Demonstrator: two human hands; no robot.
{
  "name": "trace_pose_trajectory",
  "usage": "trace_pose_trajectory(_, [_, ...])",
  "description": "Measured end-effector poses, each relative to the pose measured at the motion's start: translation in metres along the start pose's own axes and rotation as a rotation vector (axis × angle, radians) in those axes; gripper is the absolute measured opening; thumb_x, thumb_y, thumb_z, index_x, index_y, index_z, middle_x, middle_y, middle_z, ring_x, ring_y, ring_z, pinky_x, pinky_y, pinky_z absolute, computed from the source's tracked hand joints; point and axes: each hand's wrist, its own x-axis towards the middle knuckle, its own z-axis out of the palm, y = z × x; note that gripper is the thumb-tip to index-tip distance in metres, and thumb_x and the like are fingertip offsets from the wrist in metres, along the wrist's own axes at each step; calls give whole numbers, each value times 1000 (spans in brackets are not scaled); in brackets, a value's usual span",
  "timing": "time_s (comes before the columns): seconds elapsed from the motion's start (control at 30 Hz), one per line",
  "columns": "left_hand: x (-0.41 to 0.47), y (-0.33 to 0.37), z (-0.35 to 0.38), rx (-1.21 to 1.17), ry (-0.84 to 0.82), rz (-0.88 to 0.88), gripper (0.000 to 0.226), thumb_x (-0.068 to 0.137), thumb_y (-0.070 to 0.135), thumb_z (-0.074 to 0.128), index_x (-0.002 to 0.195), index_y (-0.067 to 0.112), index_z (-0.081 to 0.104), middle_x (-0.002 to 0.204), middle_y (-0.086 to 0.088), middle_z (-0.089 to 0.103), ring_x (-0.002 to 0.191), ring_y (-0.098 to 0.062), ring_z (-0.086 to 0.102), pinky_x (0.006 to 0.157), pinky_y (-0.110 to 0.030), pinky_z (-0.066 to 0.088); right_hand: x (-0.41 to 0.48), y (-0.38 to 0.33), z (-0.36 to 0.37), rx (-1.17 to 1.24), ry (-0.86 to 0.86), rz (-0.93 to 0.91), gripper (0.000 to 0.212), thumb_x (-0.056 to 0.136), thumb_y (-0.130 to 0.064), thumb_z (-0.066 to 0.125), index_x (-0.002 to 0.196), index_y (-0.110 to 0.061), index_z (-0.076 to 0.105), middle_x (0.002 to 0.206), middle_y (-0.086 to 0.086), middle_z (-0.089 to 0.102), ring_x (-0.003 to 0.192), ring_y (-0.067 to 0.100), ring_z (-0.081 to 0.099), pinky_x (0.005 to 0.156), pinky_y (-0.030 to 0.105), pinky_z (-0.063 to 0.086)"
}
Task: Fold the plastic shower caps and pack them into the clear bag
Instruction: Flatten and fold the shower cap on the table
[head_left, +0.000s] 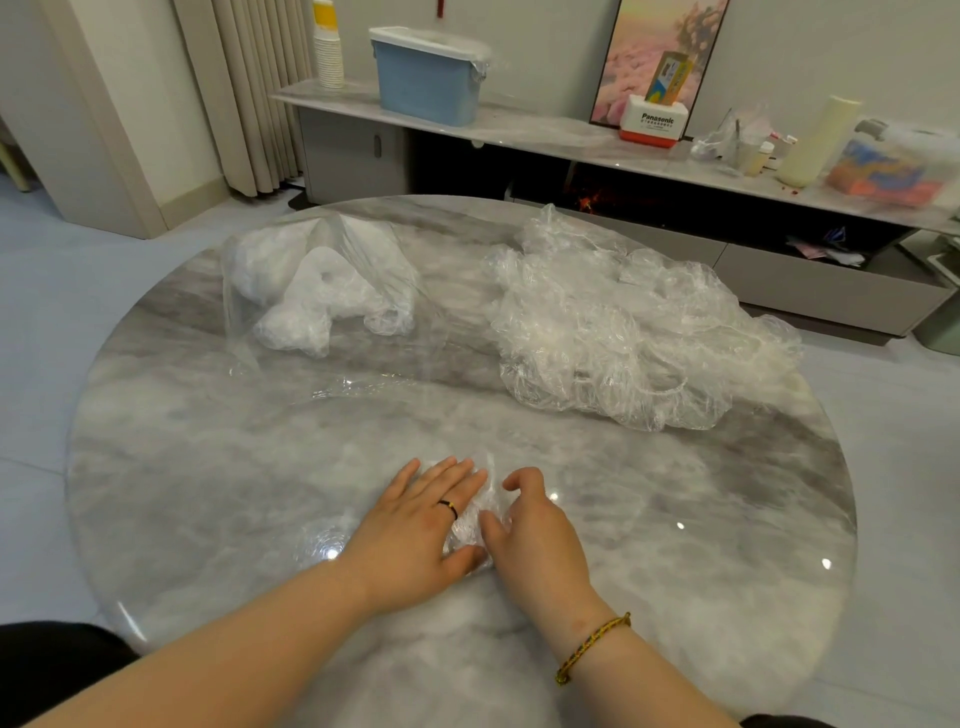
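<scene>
Between your hands lies one crumpled cap (475, 519) on the tabletop (208, 493). Your left hand (415, 530) presses it flat, fingers straight and spread. Your right hand (535, 535) curls its fingers onto the cap's right edge, thumb on the plastic. Well beyond your left hand sits one clear bag (332, 374), its mouth towards you, holding a few white folded bundles (311, 296) that overlap too much to count. Well beyond your right hand lies one loose pile (623, 322) of unfolded caps, tangled together so their number cannot be told. That makes one bag, one pile and one cap under your two hands.
</scene>
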Motion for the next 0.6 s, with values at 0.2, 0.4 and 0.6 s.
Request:
trace_pose_trajectory(0.2, [4, -4, 1, 33, -69, -17, 111, 48, 69, -9, 148, 21, -9, 155, 6, -15, 137, -2, -22, 106, -25, -22, 0, 0, 8, -333, 174, -265, 48, 67, -22, 36, 110, -17, 59, 105, 1, 69, 94, 19, 68, 81, 26, 51])
trace_pose_trajectory(0.4, [4, -3, -1, 22, -86, -6, 143, 21, 83, -39, 146, 20, -13, 136, 16, -28, 121, 2, -30, 105, -28, -22, 4, 2, 3, -434, -100, -179, 73, 75, -35, 10, 131, -9, 51, 142, 4, 42, 132, 19, 40, 110, 32, 12])
trace_pose_trajectory(0.6, [4, -3, 0, 12, -88, -4, 143, 17, 75, -46, 145, 19, -16, 132, 15, -29, 121, 1, -32, 104, -28, -22, 5, 12, 4, -413, -154, -214, 100, 56, -46, -19, 149, -21, 8, 156, -6, -2, 144, 11, -7, 104, 21, -18])
